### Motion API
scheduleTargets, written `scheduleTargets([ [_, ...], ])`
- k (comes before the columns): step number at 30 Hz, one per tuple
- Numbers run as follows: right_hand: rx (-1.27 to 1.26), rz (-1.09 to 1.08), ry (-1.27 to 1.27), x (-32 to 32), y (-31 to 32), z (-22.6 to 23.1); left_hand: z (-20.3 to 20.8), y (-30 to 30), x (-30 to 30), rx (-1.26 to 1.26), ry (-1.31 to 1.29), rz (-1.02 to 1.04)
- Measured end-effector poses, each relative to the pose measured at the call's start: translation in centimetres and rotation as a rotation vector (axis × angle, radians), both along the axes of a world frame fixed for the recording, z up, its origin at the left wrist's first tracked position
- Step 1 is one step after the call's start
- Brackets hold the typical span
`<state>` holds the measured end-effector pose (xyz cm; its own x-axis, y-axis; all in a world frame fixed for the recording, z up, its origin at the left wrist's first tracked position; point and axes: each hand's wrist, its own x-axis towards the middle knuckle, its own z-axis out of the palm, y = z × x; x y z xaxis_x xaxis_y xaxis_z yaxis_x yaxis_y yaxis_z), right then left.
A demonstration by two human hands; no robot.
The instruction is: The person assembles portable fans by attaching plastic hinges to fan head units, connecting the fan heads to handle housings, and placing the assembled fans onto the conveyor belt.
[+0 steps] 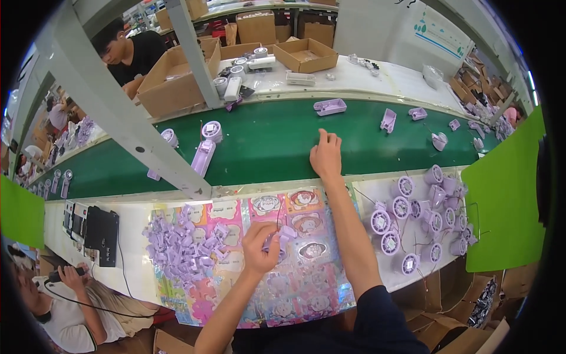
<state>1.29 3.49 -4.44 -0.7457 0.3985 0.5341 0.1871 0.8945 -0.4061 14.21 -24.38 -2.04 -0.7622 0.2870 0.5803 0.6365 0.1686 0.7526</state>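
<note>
My left hand [259, 251] is closed round a small lilac plastic part [287, 233], with a thin dark wire standing up beside it, above the colourful printed sheets [311, 251]. Stretched out over the green conveyor belt [265, 138], my right hand [326, 156] is empty, its index finger pointing away and the others partly bent. Just beyond its fingertips lies an open lilac housing [330, 107] on the belt. A heap of small lilac parts [183, 242] lies left of my left hand. Several round lilac fan heads [390, 242] with wires stand right of my right forearm.
A grey metal post [138, 112] slants across the left. On the belt lie more lilac housings [388, 120] and a fan piece [211, 131]. A black device [101, 236] with a cable sits at left. Cardboard boxes [306, 55] line the far table; co-workers sit at left.
</note>
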Motion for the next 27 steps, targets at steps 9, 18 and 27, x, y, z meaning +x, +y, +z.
scheduleTargets([
  [9, 0.010, -0.103, 0.046, -6.2, 4.3, -1.4, -0.1, 0.3, -0.5, -0.002, -0.027, 0.017],
  [18, 0.128, -0.101, 0.055, -7.2, 4.7, -1.7, 0.1, 0.5, -0.9, -0.004, -0.027, 0.021],
  [27, 0.086, 0.050, 0.125, -2.5, 0.7, 1.7, 0.3, 0.7, -0.9, -0.003, 0.021, 0.040],
])
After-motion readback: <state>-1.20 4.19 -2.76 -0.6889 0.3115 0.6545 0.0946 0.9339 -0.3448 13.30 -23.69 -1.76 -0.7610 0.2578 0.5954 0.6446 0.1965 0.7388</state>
